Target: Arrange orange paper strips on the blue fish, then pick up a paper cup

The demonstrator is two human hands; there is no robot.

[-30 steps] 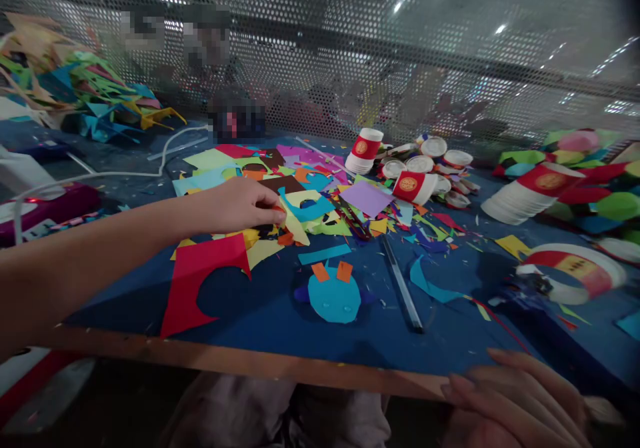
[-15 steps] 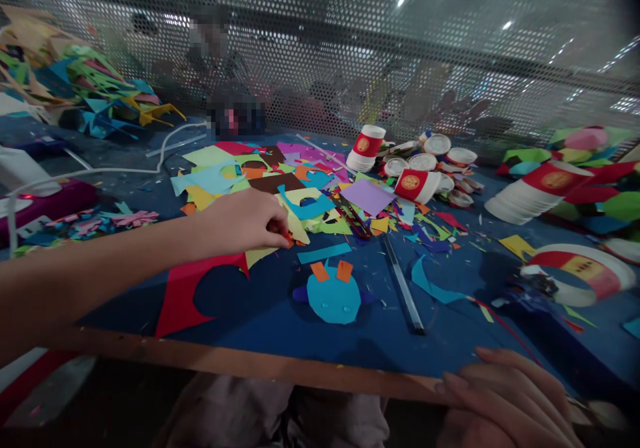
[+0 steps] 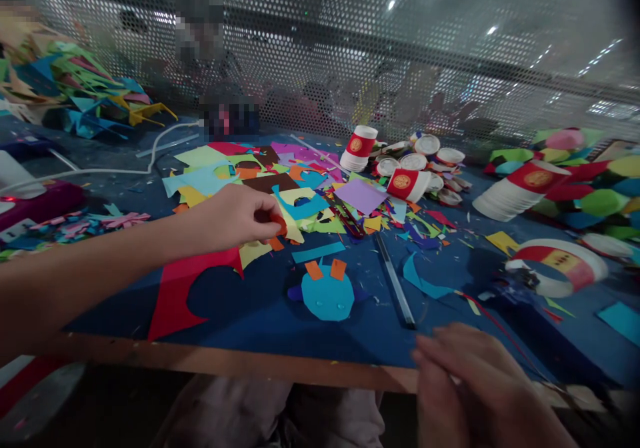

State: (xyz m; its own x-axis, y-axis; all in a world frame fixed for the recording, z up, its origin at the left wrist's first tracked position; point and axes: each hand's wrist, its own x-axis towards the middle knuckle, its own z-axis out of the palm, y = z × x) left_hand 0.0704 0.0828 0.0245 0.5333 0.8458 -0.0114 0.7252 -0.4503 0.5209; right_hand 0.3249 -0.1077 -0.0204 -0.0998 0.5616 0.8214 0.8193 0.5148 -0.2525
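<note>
My left hand (image 3: 235, 218) reaches across the blue table (image 3: 260, 321) and pinches a small orange paper scrap (image 3: 278, 224) at the edge of a heap of coloured paper cut-outs (image 3: 280, 188). Just below lies a big red sheet (image 3: 175, 295) with a round hole cut out. A light-blue paper figure (image 3: 326, 295) with two orange ears lies in front of me. My right hand (image 3: 480, 388) is at the table's near edge, blurred, fingers stretched out and holding nothing.
A grey pen (image 3: 395, 281) lies right of the figure. Red-and-white paper cups (image 3: 360, 148) and lids stand at the back, a cup stack (image 3: 520, 191) and a cut cup ring (image 3: 560, 268) at right. Perforated metal screen (image 3: 350, 48) behind. Paper scraps pile (image 3: 75, 95) far left.
My left hand picked the orange scrap out of the heap and lifted it slightly. My right hand moved left and up along the table's near edge.
</note>
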